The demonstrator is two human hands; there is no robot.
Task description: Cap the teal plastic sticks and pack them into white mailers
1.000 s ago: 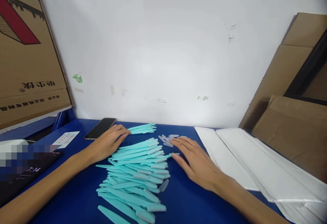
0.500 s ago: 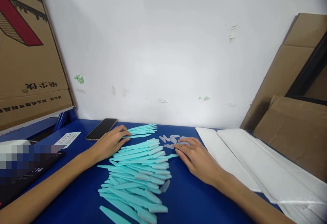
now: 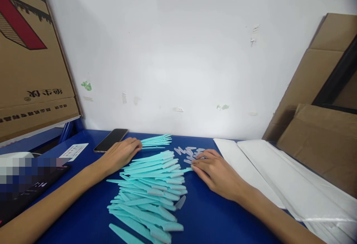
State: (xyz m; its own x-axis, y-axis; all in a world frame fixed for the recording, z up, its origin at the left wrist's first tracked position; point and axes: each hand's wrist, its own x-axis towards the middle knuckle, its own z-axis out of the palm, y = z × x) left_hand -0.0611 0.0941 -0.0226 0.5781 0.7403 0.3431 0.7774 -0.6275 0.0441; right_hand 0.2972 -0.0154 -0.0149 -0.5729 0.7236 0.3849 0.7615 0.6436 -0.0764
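Turquoise eyebrow razors [image 3: 150, 195] lie in a long overlapping pile on the blue table, most with clear caps at their right ends. Behind them is a smaller row of razors [image 3: 156, 140]. My left hand [image 3: 124, 154] is closed at the left end of this row, its fingers on one razor [image 3: 154, 147]; the fingertips are partly hidden. My right hand [image 3: 219, 171] has bent fingers beside a cluster of loose clear caps [image 3: 184, 151]. Its thumb and index finger meet the end of a razor [image 3: 186, 170] that sticks out of the pile.
A phone [image 3: 111, 140] and a printed card [image 3: 74, 152] lie at the left, near a dark device with a lit display [image 3: 41, 188]. White sheets or bags [image 3: 290, 177] are stacked at the right. Cardboard boxes [image 3: 36, 62] stand at both sides, and a white wall [image 3: 178, 58] rises behind.
My left fingers have drawn together and turned the razor at the back edge-on. My right hand has shifted very slightly, and a cap by its fingertips has moved a little to the right.
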